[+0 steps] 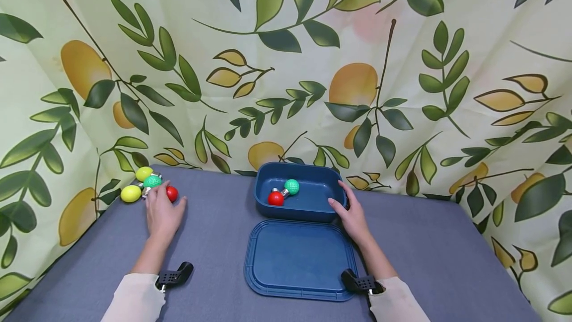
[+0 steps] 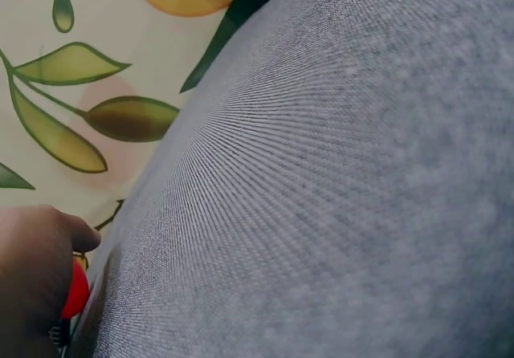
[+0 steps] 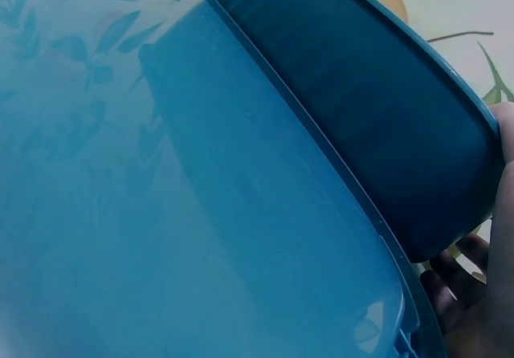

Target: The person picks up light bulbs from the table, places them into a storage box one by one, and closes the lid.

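in the head view the left hand [image 1: 163, 212] reaches over a cluster of small round bulbs with screw bases: a glossy red ball-shaped bulb [image 1: 172, 193] at its one o'clock, a green textured bulb [image 1: 152, 181] at eleven, a smooth yellow rounded bulb [image 1: 130, 193] at ten and a second yellow bulb [image 1: 144, 173] past the green one. whether its fingers close on any of them i cannot tell. the dark blue rectangular plastic-looking box [image 1: 295, 212] lies well apart at that hand's three o'clock, long axis from nine to three; the right hand [image 1: 353, 215] grips its four o'clock corner. inside lie another red bulb [image 1: 275, 198] and another green bulb [image 1: 292, 186], bases together. the flat blue lid [image 1: 301, 260] sits at the box's six o'clock. in the left wrist view, at eight o'clock, the red bulb shows beside the left hand, partly hidden, a dark threaded base below it. in the right wrist view, at four o'clock, right-hand fingers wrap the box's corner, beyond the lid.
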### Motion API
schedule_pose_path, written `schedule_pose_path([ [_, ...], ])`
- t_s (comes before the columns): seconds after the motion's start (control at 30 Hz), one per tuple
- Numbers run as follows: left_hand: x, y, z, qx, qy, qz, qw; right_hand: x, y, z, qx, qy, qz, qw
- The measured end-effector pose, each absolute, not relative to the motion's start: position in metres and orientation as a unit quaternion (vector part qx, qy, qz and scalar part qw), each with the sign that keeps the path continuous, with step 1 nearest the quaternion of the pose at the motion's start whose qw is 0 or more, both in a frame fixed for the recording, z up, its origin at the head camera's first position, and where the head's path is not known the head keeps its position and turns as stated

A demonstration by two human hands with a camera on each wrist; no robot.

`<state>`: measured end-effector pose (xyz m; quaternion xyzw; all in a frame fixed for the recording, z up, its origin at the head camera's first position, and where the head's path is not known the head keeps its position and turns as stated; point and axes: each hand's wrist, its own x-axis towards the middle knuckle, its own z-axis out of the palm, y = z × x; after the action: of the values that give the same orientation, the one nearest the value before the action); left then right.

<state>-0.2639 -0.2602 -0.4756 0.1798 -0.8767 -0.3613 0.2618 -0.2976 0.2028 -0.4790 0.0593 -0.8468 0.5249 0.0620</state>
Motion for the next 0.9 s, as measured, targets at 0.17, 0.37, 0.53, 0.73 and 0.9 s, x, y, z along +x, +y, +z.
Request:
schedule_pose_path([
  [0.17, -0.2634, -0.2578, -0.4751, 0.162, -0.892, -0.343, 0.246, -0.2976, 0.2032, -0.4785, 0.059, -0.847, 0.524, 0.06],
  [0.37, -0.2641, -0.2574, -0.4772, 0.134, -0.898, -0.341, 0.243, -0.2968, 0.2025, -0.4772, 0.056, -0.847, 0.525, 0.059],
  [0.53, -0.2657, -0.2574, -0.4792, 0.105, -0.901, -0.34, 0.247, -0.297, 0.2025, -0.4769, 0.055, -0.847, 0.525, 0.062],
  [0.73, -0.2668, -0.2562, -0.4804, 0.091, -0.896, -0.35, 0.258, -0.2977, 0.2033, -0.4789, 0.057, -0.848, 0.523, 0.063],
  [0.9, -0.2669, -0.256, -0.479, 0.082, -0.896, -0.367, 0.235, -0.2985, 0.2038, -0.4805, 0.06, -0.849, 0.522, 0.064],
])
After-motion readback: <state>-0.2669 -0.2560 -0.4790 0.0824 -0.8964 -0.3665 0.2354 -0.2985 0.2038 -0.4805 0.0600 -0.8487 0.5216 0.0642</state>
